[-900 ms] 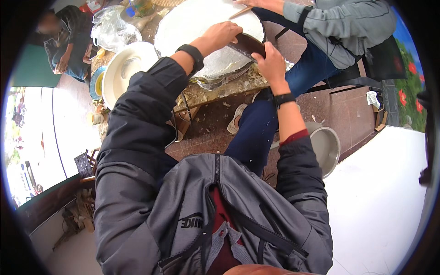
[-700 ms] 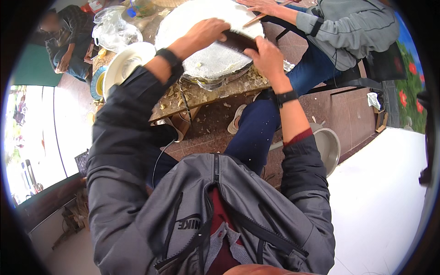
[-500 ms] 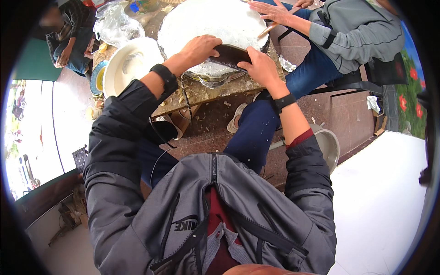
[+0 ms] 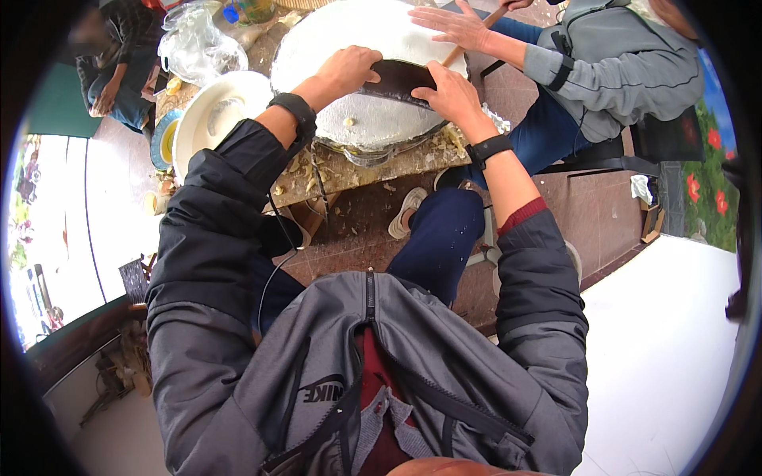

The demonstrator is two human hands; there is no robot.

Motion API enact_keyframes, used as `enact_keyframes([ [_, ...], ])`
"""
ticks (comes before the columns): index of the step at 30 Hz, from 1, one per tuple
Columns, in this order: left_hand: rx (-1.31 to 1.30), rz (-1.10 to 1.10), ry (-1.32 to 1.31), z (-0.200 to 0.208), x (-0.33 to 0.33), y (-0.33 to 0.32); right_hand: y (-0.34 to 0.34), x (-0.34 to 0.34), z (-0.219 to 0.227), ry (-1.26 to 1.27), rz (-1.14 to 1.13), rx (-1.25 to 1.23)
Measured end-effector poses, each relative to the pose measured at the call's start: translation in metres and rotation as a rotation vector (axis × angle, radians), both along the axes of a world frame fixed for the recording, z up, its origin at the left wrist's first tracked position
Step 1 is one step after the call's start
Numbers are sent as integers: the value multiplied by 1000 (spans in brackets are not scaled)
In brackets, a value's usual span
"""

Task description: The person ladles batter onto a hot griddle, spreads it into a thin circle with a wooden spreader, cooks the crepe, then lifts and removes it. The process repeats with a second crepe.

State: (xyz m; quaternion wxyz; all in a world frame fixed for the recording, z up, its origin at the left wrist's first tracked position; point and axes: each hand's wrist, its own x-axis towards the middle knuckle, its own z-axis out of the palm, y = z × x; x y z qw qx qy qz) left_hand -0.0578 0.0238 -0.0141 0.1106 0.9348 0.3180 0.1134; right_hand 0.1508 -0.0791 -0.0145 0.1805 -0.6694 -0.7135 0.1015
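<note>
A large round white surface [image 4: 325, 36] with plastic film around its rim lies on a wooden table at the top of the view. Across it I hold a thin, dark brown, flat strip [image 4: 401, 81], tilted on its long edge. My left hand [image 4: 349, 70] grips its left end, thumb on the near side. At its right end, my right hand [image 4: 454, 95] closes around the strip. The strip's far side and far fingers are hidden. A small pale lump [image 4: 348, 121] lies on the white surface nearer to me.
A co-worker's flat hand [image 4: 456, 28] rests by the far right rim, a wooden stick [image 4: 494, 17] beside it. A cream basin [image 4: 184, 143] and plastic bag [image 4: 198, 47] stand left. Pale scraps litter the table edge [image 4: 361, 173]. A dark cable [image 4: 278, 214] hangs below.
Both hands and the strip have moved slightly away from me across the white surface. More of its near part shows, with a pale lump on it. The co-worker's flat hand has shifted left.
</note>
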Motion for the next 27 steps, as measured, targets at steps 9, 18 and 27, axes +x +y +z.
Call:
enact_keyframes([
  [9, 167, 30, -87, 31, -28, 1, 19, -27, 19, 16, 91, 278],
  [18, -114, 109, -112, 7, -94, -56, -14, -71, 1, 143, 233, -69],
  [27, -77, 187, -74, -11, -88, 17, 59, -66, -3, 113, 211, -40],
])
